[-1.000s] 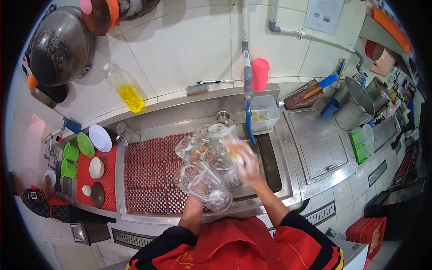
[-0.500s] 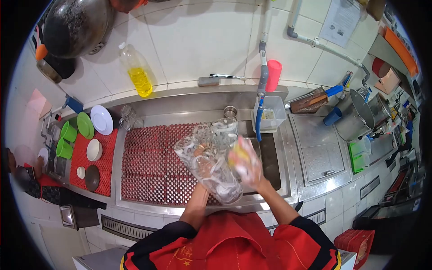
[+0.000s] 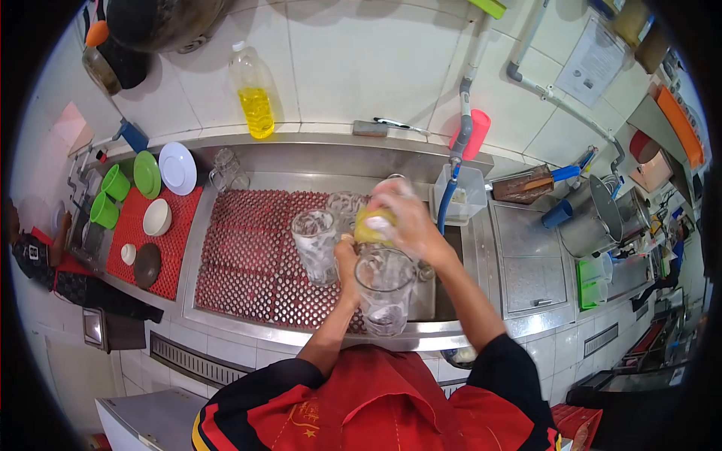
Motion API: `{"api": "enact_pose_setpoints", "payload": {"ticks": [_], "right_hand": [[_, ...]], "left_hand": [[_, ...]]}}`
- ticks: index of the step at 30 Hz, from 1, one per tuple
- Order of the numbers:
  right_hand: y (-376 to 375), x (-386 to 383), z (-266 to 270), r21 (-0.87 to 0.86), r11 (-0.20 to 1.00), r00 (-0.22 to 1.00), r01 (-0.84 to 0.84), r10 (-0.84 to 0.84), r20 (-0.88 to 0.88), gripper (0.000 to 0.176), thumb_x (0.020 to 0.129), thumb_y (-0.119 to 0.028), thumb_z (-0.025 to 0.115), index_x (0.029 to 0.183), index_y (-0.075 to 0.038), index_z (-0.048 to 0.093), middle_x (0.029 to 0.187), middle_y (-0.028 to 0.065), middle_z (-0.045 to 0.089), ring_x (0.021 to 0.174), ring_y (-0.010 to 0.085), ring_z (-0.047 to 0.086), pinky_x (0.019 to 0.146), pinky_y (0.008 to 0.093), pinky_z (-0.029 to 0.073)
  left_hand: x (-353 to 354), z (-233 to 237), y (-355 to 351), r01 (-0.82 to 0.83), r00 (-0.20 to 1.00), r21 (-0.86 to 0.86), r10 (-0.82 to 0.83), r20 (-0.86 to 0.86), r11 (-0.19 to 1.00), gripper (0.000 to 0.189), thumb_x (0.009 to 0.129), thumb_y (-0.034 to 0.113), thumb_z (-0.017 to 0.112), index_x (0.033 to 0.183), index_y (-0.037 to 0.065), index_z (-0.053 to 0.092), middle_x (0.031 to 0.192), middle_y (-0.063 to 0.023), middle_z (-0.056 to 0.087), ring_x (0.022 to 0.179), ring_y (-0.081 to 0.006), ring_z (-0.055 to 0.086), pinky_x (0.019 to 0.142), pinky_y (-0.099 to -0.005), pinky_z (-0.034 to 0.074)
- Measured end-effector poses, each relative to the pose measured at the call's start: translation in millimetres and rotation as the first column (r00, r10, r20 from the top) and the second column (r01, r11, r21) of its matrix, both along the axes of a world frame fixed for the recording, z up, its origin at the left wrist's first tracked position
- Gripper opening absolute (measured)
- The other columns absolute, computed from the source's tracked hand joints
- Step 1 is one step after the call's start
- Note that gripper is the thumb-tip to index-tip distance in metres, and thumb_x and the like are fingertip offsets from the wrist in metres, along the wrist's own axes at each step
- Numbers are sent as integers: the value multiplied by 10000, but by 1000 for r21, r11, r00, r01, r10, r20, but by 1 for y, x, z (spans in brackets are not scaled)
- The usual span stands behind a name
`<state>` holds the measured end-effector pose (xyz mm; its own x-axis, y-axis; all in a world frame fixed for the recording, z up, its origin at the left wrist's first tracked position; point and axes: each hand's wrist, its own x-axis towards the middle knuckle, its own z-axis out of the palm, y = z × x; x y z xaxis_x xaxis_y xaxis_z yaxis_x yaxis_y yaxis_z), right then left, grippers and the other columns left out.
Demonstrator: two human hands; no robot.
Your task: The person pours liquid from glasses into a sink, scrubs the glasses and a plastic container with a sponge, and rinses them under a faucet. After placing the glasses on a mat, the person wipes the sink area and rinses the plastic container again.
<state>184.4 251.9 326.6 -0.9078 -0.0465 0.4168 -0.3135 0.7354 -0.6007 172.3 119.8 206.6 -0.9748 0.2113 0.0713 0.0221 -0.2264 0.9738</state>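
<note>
My left hand (image 3: 348, 264) grips a clear glass mug (image 3: 384, 293), held upright over the front of the sink with its mouth toward me. My right hand (image 3: 400, 220) is closed on a yellow sponge (image 3: 374, 225) just above the mug's rim. Another clear glass (image 3: 315, 244) stands upright on the red perforated mat (image 3: 248, 270), left of my hands. Behind it sits one more glass (image 3: 344, 207). Part of my left palm is hidden behind the mug.
A blue-tipped tap hose (image 3: 450, 197) hangs over the sink by a clear plastic box (image 3: 466, 192). A bottle of yellow liquid (image 3: 254, 94) stands on the ledge. Green cups, plates and bowls (image 3: 156, 218) lie at left. A metal pot (image 3: 592, 218) sits right.
The mug has swung from tilted to upright and nearer my chest. My right hand with the sponge has risen to the rim. The view has tilted downward.
</note>
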Motion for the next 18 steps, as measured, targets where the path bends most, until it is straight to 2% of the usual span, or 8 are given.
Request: {"api": "enact_pose_setpoints", "payload": {"ticks": [4, 7, 8, 11, 12, 15, 16, 18], "right_hand": [[3, -5, 13, 115, 837, 810, -535, 469, 352, 251, 885, -305, 597, 1011, -94, 648, 1164, 127, 615, 1004, 314, 588, 897, 404, 464], [20, 6, 17, 236, 837, 867, -494, 455, 202, 276, 884, -307, 591, 1067, -111, 660, 1088, 145, 615, 1079, 325, 545, 943, 436, 427], [16, 1, 10, 275, 887, 921, -371, 314, 230, 285, 886, -299, 584, 1112, -146, 668, 1098, 153, 608, 1136, 339, 503, 977, 472, 387], [-5, -1, 1, 210, 913, 934, -350, 321, 158, 295, 892, -300, 577, 1119, -135, 666, 1137, 157, 605, 1125, 325, 528, 963, 448, 408], [7, 0, 1, 117, 875, 870, -470, 438, 226, 299, 867, -269, 589, 1096, -91, 662, 1120, 173, 605, 1053, 334, 571, 927, 421, 441], [30, 27, 23, 30, 919, 884, -394, 370, 285, 296, 850, -235, 605, 1081, -59, 658, 1075, 168, 609, 973, 341, 606, 870, 399, 473], [10, 53, 30, 131, 983, 989, -129, 117, 91, 302, 796, -156, 653, 1081, -55, 657, 1084, 159, 606, 901, 352, 617, 832, 409, 481], [-19, 70, 24, 111, 980, 985, 167, -159, -73, 320, 768, -110, 679, 1085, -67, 662, 1059, 157, 601, 863, 339, 616, 790, 409, 492]], "left_hand": [[11, 7, -6, -62, 998, 7, 62, 0, 998, 294, 659, 108, 767, 862, -39, 613, 788, -89, 659, 708, -159, 614, 636, -311, 478], [14, 3, -10, -277, 934, -345, 168, -314, 897, 347, 625, 142, 790, 860, -39, 609, 771, -121, 656, 708, -215, 621, 632, -357, 472], [7, 7, -13, -58, 993, -330, 20, -119, 942, 396, 596, 170, 809, 850, -44, 595, 756, -161, 640, 706, -281, 612, 644, -396, 462], [12, 29, -14, -186, 977, -193, 160, -141, 964, 374, 586, 185, 806, 790, -39, 585, 695, -164, 612, 663, -292, 588, 613, -414, 447], [8, 27, -14, -188, 973, -212, 151, -176, 959, 352, 596, 183, 798, 767, -37, 583, 675, -151, 608, 646, -265, 574, 596, -405, 440], [-5, 8, -12, -187, 956, -263, 115, -268, 946, 297, 624, 179, 774, 698, -32, 578, 617, -114, 596, 595, -186, 535, 543, -376, 419], [-10, 3, -10, -194, 949, -240, 121, -290, 951, 269, 655, 158, 747, 696, -36, 565, 609, -84, 573, 584, -167, 506, 530, -361, 404], [-24, -10, -8, -173, 956, -180, 121, -268, 968, 241, 672, 137, 727, 681, -27, 551, 605, -53, 549, 574, -158, 493, 519, -349, 399]]}}
